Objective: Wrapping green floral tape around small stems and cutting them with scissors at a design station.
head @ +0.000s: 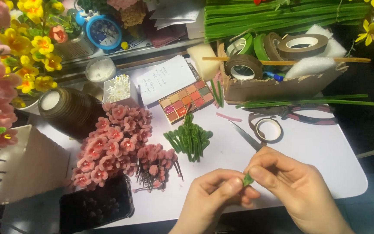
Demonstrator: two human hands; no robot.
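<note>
My left hand (215, 190) and my right hand (288, 184) meet at the table's near edge. Their fingertips pinch a small green leaf piece (248, 180) between them. Scissors (244, 135) poke out from under my right hand, the blade pointing up-left. Just beyond the hands lies a pile of green pipe-cleaner leaves (189, 138). Left of it sits a heap of pink handmade flowers (113, 145) with dark stems.
A black phone (96, 208) lies at the near left. A cardboard box (282, 84) with tape rolls stands at the back right, long green stems (308, 102) in front. A makeup palette (186, 100), tape ring (268, 130), brown roll (68, 110), blue clock (102, 31) and yellow flowers (33, 43) surround.
</note>
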